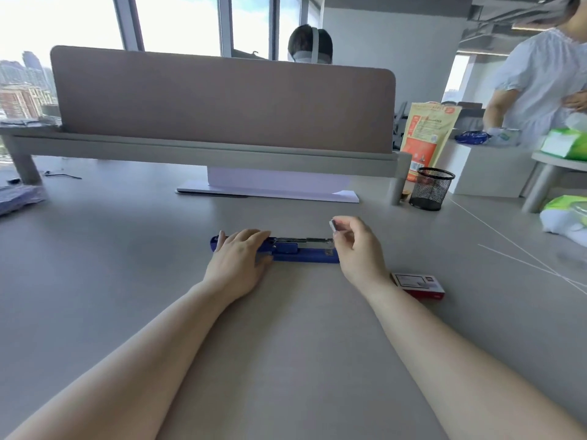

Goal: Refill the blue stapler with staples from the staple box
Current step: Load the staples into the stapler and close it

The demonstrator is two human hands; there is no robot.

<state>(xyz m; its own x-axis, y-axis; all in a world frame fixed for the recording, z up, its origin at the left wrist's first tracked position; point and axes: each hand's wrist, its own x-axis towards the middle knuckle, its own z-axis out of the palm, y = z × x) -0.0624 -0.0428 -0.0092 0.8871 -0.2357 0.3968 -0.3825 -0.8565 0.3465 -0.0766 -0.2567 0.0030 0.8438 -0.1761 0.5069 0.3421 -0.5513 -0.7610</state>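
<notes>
The blue stapler lies flat and opened out on the grey desk, its metal staple channel facing up. My left hand rests flat on the stapler's left half, pressing it down. My right hand hovers just above the stapler's right end, pinching a small silver strip of staples between thumb and fingers. The red and white staple box lies on the desk to the right, partly hidden behind my right wrist.
A black mesh pen cup stands at the back right beside a raised shelf with a brown divider panel. A yellow-orange bag stands behind it. Green packs lie far right. Two other people are in the background.
</notes>
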